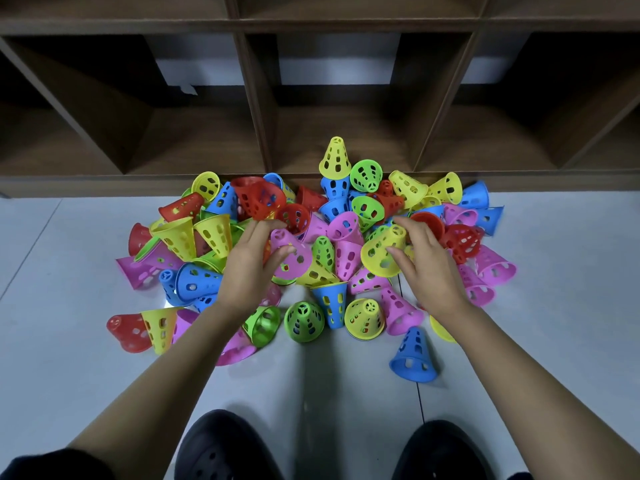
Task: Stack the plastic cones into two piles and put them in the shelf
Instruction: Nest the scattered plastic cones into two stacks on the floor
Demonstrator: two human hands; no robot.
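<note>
Before the shelf point(258, 133), on the floor point(69, 271), the heap of plastic cones point(341, 251) is lying jumbled, long axes pointing every way; the left hand point(247, 261) is gripping a pink cone point(294, 261), tip tilting up-left; the right hand point(427, 268) is gripping a yellow cone point(381, 252), mouth facing down-left; these are looking light, stiff and perforated, likely handling best by the narrow end.

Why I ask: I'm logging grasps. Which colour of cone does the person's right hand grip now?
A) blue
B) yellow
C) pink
B: the right hand has its thumb and fingers curled round a yellow cone in the heap, while the pink cone is held by the left hand.
</note>
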